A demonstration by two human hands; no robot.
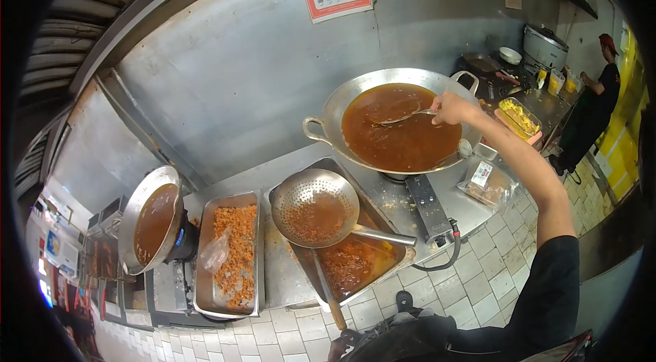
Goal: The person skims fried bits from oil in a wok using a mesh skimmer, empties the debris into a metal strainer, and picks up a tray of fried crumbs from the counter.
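My right hand [451,108] grips the handle of a metal spoon [403,117] over a large two-handled wok [333,113]. The spoon's head dips into the brown liquid [400,143] inside. What seems to be my left hand [342,344] is low at the bottom edge, dark and partly hidden, close to the wooden end of a long-handled utensil [324,287]. That utensil leans into a steel tray [383,266] of reddish-brown oily food. Across this tray rests a perforated strainer [313,191] with brown bits in it.
A tray of orange-brown crumbly food [236,246] holds a plastic bag [216,251]. Further left, a second wok [128,229] sits on a burner. A burner control box [428,208], a wrapped package [486,184] and a yellow-food container [519,118] lie right. Another person [596,102] stands far right.
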